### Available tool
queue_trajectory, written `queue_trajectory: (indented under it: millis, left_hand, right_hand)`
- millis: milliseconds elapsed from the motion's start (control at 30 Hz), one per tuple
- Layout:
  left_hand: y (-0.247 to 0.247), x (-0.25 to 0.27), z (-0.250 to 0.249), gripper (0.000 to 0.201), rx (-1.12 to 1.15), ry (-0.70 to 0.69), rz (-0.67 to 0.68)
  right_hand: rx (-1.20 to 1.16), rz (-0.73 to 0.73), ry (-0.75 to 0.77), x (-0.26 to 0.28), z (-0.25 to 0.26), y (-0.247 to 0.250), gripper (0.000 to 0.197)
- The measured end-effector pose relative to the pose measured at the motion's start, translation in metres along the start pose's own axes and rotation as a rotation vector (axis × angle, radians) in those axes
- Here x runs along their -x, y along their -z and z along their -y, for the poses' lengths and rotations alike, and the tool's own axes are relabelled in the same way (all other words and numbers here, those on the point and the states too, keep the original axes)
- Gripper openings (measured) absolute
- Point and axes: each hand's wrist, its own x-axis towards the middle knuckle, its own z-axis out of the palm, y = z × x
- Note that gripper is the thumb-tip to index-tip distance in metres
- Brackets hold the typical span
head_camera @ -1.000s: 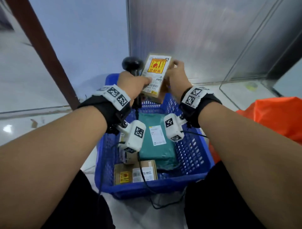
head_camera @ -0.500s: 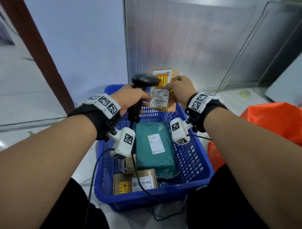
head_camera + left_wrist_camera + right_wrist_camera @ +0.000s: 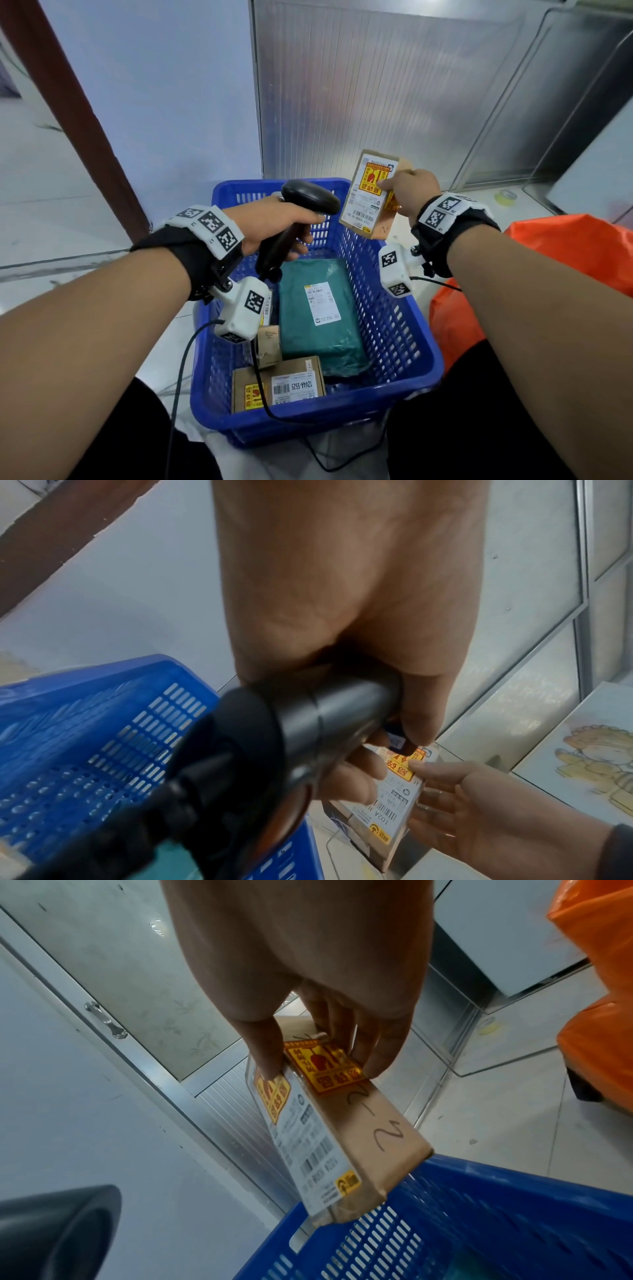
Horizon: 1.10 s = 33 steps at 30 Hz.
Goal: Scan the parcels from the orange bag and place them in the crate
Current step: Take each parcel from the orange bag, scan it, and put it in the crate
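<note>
My right hand [image 3: 409, 195] pinches a small cardboard parcel [image 3: 368, 197] upright above the far right corner of the blue crate [image 3: 404, 329], its white label and yellow-red sticker facing left. The same parcel [image 3: 346, 1137] hangs from thumb and fingers in the right wrist view. My left hand [image 3: 277, 222] grips a black handheld barcode scanner [image 3: 310, 198] by its handle, the head pointing right at the parcel's label. Inside the crate lie a green mailer bag [image 3: 318, 315], a brown box [image 3: 279, 385] and a smaller box [image 3: 269, 344]. The orange bag [image 3: 565, 253] sits at my right.
The scanner's black cable [image 3: 178, 377] trails down over the crate's front wall to the floor. A ribbed metal panel [image 3: 376, 85] and a pale wall stand behind the crate. A roll of tape [image 3: 506, 197] lies on the tiled floor at far right.
The right hand has carried the parcel to the right and apart from the left hand. The scanner head has swung round from behind the parcel to face its label.
</note>
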Motion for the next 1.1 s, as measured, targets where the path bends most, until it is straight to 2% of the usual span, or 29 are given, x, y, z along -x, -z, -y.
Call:
queue_trajectory:
  millis: [67, 200, 333, 567, 767, 833, 900, 1000, 1100]
  left_hand:
    - [-0.001, 0.001, -0.001, 0.023, -0.004, 0.006, 0.023]
    - [-0.002, 0.002, -0.005, 0.027, 0.009, 0.001, 0.067]
    - [-0.004, 0.003, -0.007, 0.026, 0.028, -0.023, 0.044]
    - [-0.007, 0.006, -0.004, 0.028, -0.004, 0.03, 0.089]
    - [-0.007, 0.005, -0.003, 0.027, -0.019, 0.048, 0.106]
    - [-0.007, 0.004, -0.001, 0.026, -0.026, 0.064, 0.083]
    - [-0.007, 0.002, 0.002, 0.024, -0.021, 0.084, 0.035]
    - [-0.006, 0.001, 0.006, 0.023, -0.016, 0.095, -0.013]
    - [-0.01, 0.0, 0.003, 0.022, -0.009, 0.092, -0.023]
  right_hand:
    - [0.033, 0.018, 0.009, 0.0, -0.002, 0.0, 0.031]
    - [0.079, 0.043, 0.023, 0.002, -0.002, -0.002, 0.03]
    - [0.112, 0.088, 0.008, 0.001, -0.003, -0.004, 0.02]
    - [0.163, 0.126, -0.039, 0.002, -0.002, 0.0, 0.027]
    - [0.226, 0.124, -0.029, 0.002, -0.004, 0.001, 0.014]
    - [0.287, 0.147, -0.034, 0.005, -0.004, -0.001, 0.017]
    - [0.324, 0.251, -0.097, 0.006, -0.009, -0.005, 0.018]
    - [0.231, 0.435, -0.201, 0.009, -0.018, -0.009, 0.041]
    - [0.262, 0.413, -0.097, 0.012, -0.015, -0.008, 0.057]
